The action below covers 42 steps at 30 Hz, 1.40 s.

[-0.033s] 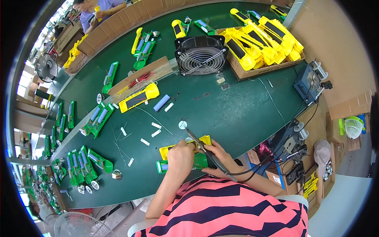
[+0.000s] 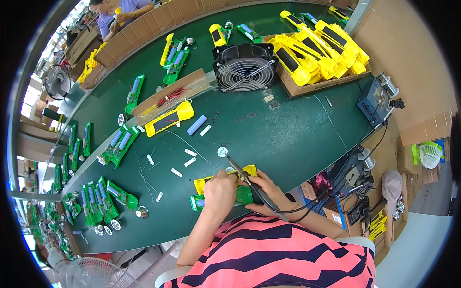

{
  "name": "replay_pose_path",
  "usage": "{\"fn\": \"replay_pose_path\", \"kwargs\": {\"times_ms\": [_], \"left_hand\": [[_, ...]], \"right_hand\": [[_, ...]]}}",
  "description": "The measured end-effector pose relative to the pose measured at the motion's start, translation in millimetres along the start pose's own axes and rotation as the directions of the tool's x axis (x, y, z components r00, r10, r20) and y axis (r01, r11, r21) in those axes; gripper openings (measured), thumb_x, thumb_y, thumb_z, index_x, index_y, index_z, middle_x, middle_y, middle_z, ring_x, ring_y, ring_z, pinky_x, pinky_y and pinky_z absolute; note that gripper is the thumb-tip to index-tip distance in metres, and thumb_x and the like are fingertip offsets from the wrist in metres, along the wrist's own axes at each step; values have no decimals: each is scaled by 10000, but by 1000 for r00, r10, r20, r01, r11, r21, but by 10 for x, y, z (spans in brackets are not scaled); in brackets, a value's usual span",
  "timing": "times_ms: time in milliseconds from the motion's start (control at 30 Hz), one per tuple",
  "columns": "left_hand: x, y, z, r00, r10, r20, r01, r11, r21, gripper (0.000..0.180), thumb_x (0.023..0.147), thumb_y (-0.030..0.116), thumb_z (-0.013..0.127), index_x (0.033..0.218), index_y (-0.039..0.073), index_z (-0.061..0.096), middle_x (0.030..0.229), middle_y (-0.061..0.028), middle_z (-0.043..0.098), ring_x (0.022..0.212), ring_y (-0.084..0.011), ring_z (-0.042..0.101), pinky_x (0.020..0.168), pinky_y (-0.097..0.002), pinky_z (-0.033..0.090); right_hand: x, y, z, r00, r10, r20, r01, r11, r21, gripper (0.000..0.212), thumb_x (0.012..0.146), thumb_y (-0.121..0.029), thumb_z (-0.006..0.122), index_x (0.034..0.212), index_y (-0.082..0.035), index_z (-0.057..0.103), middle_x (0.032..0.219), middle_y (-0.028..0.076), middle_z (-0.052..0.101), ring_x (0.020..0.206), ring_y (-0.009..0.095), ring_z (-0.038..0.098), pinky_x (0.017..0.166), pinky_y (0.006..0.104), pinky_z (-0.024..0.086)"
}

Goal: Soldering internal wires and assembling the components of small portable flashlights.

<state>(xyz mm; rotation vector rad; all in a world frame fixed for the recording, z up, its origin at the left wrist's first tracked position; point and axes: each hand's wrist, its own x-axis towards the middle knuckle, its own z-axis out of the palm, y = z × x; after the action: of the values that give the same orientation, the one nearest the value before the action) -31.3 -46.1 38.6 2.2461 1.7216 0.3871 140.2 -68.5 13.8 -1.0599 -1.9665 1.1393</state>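
Head camera view, looking down on a dark green worktable where a person in a pink and black striped top works with two bare hands. Near the table's front edge, a yellow casing (image 2: 200,185) lies just beyond a green casing (image 2: 197,203), both partly covered by the hands. The left hand (image 2: 221,191) is over them, its fingers curled together; what they pinch is hidden. The right hand (image 2: 270,194) is at the right end of both casings, with a soldering iron (image 2: 263,196) slanting across it. Its thumb and forefinger are apart, but whether any finger clamps the iron cannot be told. The iron's thin end points away from the person, close to a small whitish disc (image 2: 222,151) on the table.

At the upper right, an open cardboard box (image 2: 294,90) is heaped above its rim with yellow casings bearing dark panels. Left of the black fan (image 2: 245,72), a shallow cardboard tray (image 2: 194,82) holds red wires and thin pale ones. Just in front of it are another yellow casing (image 2: 168,121) and a loose blue battery (image 2: 196,125). Green casings with blue batteries inside (image 2: 98,204) stand grouped at lower left. Beyond the table's right edge, more yellow pieces (image 2: 378,225) sit among cardboard.
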Motion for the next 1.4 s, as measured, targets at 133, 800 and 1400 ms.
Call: {"fn": "replay_pose_path", "kwargs": {"times_ms": [133, 800, 1400], "left_hand": [[-14, 3, -13, 1000, 8, 10, -8, 1000, 2, 48, 667, 82, 593, 705, 69, 620, 663, -112, 520, 580, -281, 552, 532, -364, 441], [-205, 48, 170, 903, 27, -428, -152, 953, -261, 136, 623, 2, 662, 733, 63, 612, 705, -45, 496, 661, -216, 486, 565, -308, 382], [-212, 33, 84, 942, -156, -296, 22, 912, -410, 140, 557, -34, 650, 642, 19, 552, 811, -93, 477, 752, -244, 495, 619, -322, 420]], "right_hand": [[-23, 17, 18, 1000, -13, 8, 14, 998, -61, 765, 608, -232, 747, 1205, -29, 312, 1188, 258, 392, 1172, 400, 340, 922, 417, 372], [258, 23, -410, 997, 56, 45, -48, 988, -149, 732, 598, -175, 742, 1208, -68, 351, 1204, 121, 449, 1180, 354, 354, 1003, 416, 269], [-261, 56, 28, 822, 148, -549, 97, 916, 390, 238, 750, 23, 557, 975, 37, 480, 663, 87, 582, 656, 116, 593, 907, 370, 390]]}}
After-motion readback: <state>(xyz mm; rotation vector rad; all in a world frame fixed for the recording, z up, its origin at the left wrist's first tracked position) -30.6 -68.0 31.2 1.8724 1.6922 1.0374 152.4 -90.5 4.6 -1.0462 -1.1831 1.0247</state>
